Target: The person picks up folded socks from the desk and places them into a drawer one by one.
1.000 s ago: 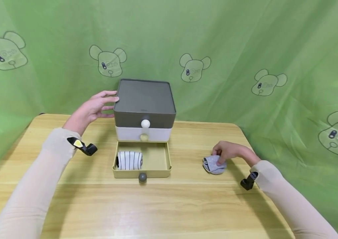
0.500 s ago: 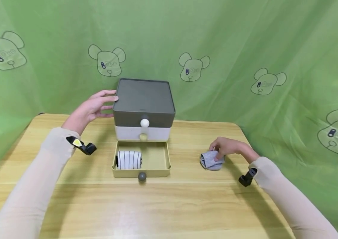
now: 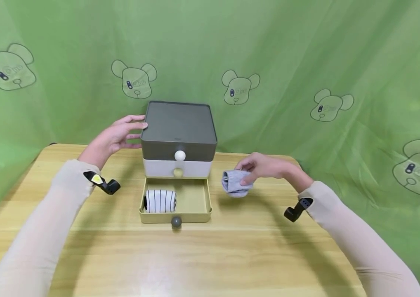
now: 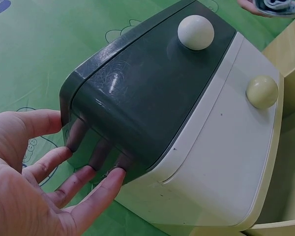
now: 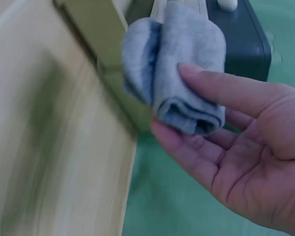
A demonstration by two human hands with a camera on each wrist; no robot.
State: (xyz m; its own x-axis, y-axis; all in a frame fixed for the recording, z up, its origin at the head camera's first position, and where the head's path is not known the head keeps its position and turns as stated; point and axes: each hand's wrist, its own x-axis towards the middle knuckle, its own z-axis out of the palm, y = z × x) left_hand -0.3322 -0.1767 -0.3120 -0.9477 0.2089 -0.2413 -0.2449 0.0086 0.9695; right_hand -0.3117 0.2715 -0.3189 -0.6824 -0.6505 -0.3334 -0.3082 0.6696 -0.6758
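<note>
Backdrop: green cloth curtain [image 3: 306, 49] printed with bear heads, hanging behind a light wooden table [image 3: 202, 255].
Drawer unit: small three-tier plastic cabinet [image 3: 178, 136], dark grey top tier, white middle tier, at the far centre of the table.
Bottom drawer: pale yellow tray [image 3: 192, 198], pulled out toward the near side (grey ball knob at its front).
Drawer contents: rolled white sock with black stripes [image 3: 161, 201], lying in the left half of the tray.
Left hand: left hand [image 3: 115, 138] with straight fingers resting against the left side of the dark grey tier; nothing gripped.
Right hand: right hand [image 3: 265, 167] pinching a folded light grey sock [image 3: 234, 182] between thumb and fingers.
Sock position: grey sock held above the table, just right of the open tray, not touching it.
</note>
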